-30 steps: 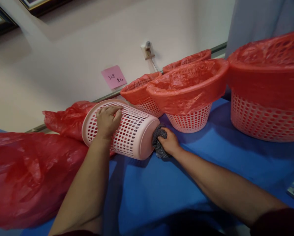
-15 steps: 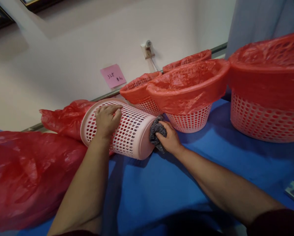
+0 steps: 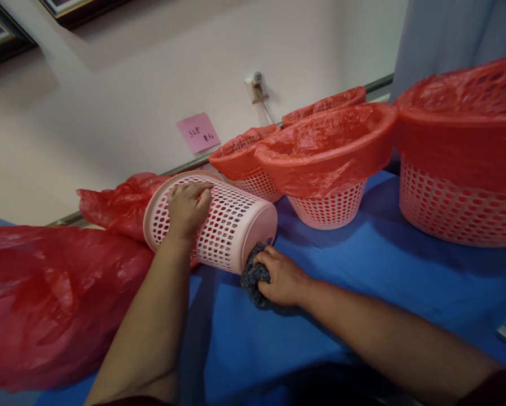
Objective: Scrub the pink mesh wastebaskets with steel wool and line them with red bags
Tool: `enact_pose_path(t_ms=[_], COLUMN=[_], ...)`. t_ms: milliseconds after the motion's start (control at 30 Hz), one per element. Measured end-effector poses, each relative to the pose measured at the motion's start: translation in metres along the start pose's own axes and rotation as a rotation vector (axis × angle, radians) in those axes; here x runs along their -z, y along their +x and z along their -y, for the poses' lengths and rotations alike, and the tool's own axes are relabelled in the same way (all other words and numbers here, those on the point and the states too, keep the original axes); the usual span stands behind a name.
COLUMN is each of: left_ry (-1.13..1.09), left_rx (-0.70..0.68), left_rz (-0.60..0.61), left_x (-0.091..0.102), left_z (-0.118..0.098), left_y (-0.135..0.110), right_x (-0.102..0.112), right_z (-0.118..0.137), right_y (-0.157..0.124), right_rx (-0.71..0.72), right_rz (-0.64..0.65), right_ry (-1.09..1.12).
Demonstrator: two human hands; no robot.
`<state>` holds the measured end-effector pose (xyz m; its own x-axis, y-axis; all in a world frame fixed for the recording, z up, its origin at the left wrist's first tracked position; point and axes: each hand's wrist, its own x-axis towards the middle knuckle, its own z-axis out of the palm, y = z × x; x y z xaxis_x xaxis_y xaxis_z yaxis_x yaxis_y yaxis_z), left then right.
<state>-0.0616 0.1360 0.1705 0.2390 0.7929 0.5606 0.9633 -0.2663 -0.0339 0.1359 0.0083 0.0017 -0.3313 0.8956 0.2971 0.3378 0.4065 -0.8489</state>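
A pink perforated plastic wastebasket (image 3: 225, 225) lies on its side on the blue tablecloth, its base turned to the right. My left hand (image 3: 189, 207) rests on the upper side of the basket, fingers stretched over the holes and not wrapped round it. A dark grey cloth (image 3: 256, 277) is bunched in my right hand (image 3: 283, 276), whose fingers are closed on it. The cloth touches the lower edge of the basket's base. The basket's mouth faces left, and its inside shows only through the holes.
Red plastic bags (image 3: 62, 304) spread across the left side. Several baskets lined with red bags, one a nearer basket (image 3: 326, 203) and one a larger basket (image 3: 460, 208), stand right and behind. On the wall are a pink note (image 3: 198, 133) and a plugged socket (image 3: 256, 87).
My right hand has moved the cloth down and left, from the middle of the basket's base to its lower edge. My left hand stays on the basket's side.
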Motion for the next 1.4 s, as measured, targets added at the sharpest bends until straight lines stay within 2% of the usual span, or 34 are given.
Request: enact_pose_path(t_ms=[67,133,400,567,633,733,767,800,900,967,1033,1133,1200,1233,1300,1367,1400], left_ry=[0.004,0.003,-0.004,-0.004,0.005,0.019,0.021,0.020,0.010,0.005,0.005,0.004,0.001,-0.001,-0.005,-0.005,-0.003], left_rx=[-0.013,-0.027,-0.008,-0.010,-0.011,-0.006,-0.002,0.001,0.003,0.003,0.002,-0.003,-0.002,-0.001,0.001,0.004,0.006], left_rz=[0.000,0.002,-0.033,-0.026,-0.016,-0.015,-0.015,-0.017,-0.020,-0.023,-0.026,-0.028,-0.027,-0.027,-0.029,-0.035,-0.039], left_x=[0.000,0.000,-0.003,-0.005,-0.005,-0.005,-0.005,-0.005,-0.005,-0.005,-0.004,-0.004,-0.004,-0.004,-0.003,-0.003,-0.003], left_z=[0.000,0.000,0.001,0.001,0.001,0.001,0.001,0.001,0.001,0.001,0.001,0.001,0.001,0.001,0.001,0.000,0.000], left_y=[0.000,0.000,0.003,0.006,0.006,0.005,0.005,0.005,0.005,0.004,0.004,0.003,0.002,0.002,0.001,0.000,0.000], right_x=[-0.004,-0.005,0.001,-0.001,0.000,0.001,0.002,0.002,0.001,0.001,0.002,0.004,0.005,0.004,0.003,0.001,0.001], right_z=[-0.007,-0.015,-0.031,-0.034,-0.029,-0.023,-0.023,-0.024,-0.032,-0.035,-0.034,-0.028,-0.027,-0.028,-0.032,-0.035,-0.035], right_y=[0.005,0.011,0.028,0.032,0.027,0.022,0.023,0.025,0.032,0.033,0.031,0.026,0.026,0.028,0.030,0.031,0.031], right_rx=[-0.192,-0.269,-0.139,-0.177,-0.093,0.162,0.194,0.158,-0.144,-0.244,-0.209,0.012,0.120,0.106,-0.014,-0.089,-0.077], right_rz=[-0.016,-0.052,-0.348,-0.483,-0.493,-0.491,-0.498,-0.505,-0.476,-0.429,-0.402,-0.432,-0.506,-0.542,-0.567,-0.535,-0.512], right_ry=[0.024,0.042,0.099,0.121,0.126,0.134,0.137,0.136,0.117,0.100,0.091,0.094,0.117,0.128,0.136,0.128,0.124])
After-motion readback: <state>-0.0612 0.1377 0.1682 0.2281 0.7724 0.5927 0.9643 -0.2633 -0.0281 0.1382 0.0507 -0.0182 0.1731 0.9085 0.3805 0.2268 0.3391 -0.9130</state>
